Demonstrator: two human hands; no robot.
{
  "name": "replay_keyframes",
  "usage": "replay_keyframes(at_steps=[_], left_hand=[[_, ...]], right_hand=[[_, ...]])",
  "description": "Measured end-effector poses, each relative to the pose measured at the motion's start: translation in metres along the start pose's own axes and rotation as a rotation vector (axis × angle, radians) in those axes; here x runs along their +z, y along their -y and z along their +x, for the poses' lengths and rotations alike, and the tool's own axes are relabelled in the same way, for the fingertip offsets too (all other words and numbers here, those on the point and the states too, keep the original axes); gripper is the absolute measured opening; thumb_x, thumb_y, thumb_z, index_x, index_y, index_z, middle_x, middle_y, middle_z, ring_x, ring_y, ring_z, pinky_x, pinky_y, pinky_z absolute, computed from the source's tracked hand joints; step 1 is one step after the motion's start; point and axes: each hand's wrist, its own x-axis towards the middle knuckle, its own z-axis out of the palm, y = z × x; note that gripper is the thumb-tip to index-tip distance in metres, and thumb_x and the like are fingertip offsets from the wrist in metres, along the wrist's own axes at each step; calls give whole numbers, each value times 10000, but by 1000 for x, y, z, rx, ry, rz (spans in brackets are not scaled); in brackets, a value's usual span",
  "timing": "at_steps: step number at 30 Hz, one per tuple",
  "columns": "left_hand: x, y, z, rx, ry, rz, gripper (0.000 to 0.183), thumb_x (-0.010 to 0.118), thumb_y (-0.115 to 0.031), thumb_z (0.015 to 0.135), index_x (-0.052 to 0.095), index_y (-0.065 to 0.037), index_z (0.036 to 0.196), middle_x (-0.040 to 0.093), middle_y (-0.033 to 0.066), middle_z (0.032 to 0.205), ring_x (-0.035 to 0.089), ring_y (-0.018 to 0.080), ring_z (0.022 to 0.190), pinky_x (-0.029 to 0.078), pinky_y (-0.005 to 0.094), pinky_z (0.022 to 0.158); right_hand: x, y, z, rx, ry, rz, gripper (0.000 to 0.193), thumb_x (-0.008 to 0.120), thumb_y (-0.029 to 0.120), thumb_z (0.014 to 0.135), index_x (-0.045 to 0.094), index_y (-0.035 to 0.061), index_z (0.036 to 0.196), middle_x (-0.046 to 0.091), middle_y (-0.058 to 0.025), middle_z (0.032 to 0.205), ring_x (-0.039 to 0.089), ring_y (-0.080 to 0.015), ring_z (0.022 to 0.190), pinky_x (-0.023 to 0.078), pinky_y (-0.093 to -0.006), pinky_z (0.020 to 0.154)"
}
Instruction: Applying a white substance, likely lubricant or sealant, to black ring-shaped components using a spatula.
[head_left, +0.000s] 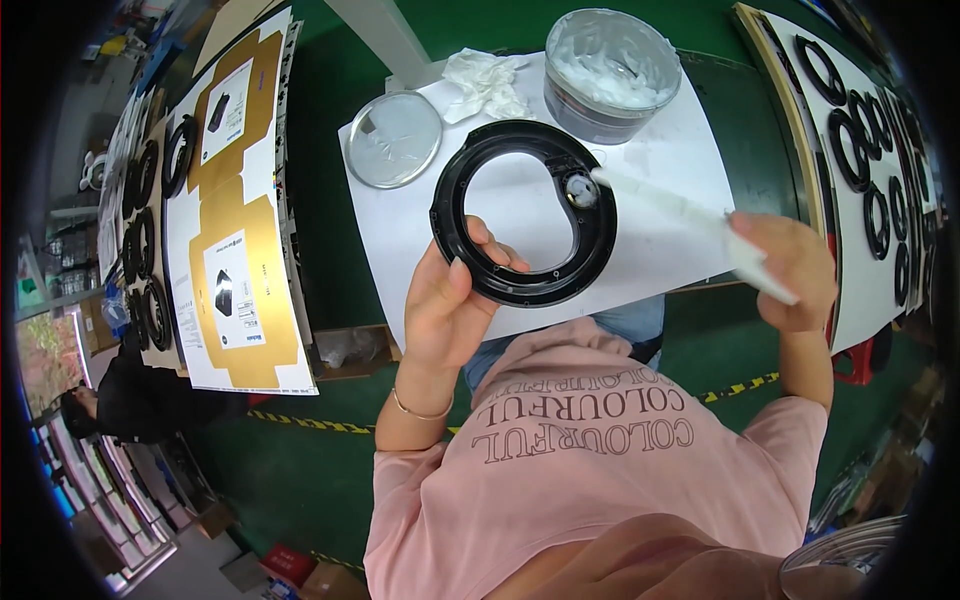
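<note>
My left hand (455, 290) grips the lower left rim of a black plastic ring-shaped housing (592, 240), fingers curled through its opening. A round whitish part (581, 190) sits in the ring's upper right. Closed around a white flat stick like a spatula (690, 216), my right hand (785, 265) is off to the right; the stick is blurred and its tip points at that round part, contact unclear. Beyond the ring stands a clear tub (612, 75) of whitish grease. Its round lid (396, 140) lies at the left, beside a crumpled white tissue (487, 86).
White paper (690, 250) covers the work table. On the left, a board with gold printed card (262, 300) holds black rings (178, 155). Another board at the right carries several more black rings (848, 150). A grey post (385, 35) rises behind the lid.
</note>
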Motion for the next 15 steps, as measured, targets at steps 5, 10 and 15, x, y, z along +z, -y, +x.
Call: replay_keyframes(at_steps=[5,10,15], left_hand=[[4,0,-2,24,8,88,350,549,-193,849,396,-3,1100,539,118,948,534,272,974,451,382,849],[6,0,-3,25,-8,63,284,473,-147,865,394,-6,1098,516,118,965,507,265,979,414,394,875],[6,-3,-7,69,-174,68,255,502,-104,793,413,-43,1024,446,90,922,451,232,922,356,356,857]], right_hand=[[10,-20,-10,379,-312,-48,196,478,-33,832,520,-30,1024,621,-196,917,624,-281,787,497,-301,684],[25,-46,-2,-133,28,-431,190,553,6,753,575,40,939,617,-176,965,619,-291,854,511,-313,697],[25,-32,-16,-186,108,-537,134,611,44,690,595,46,823,622,-159,931,626,-282,804,519,-304,676]])
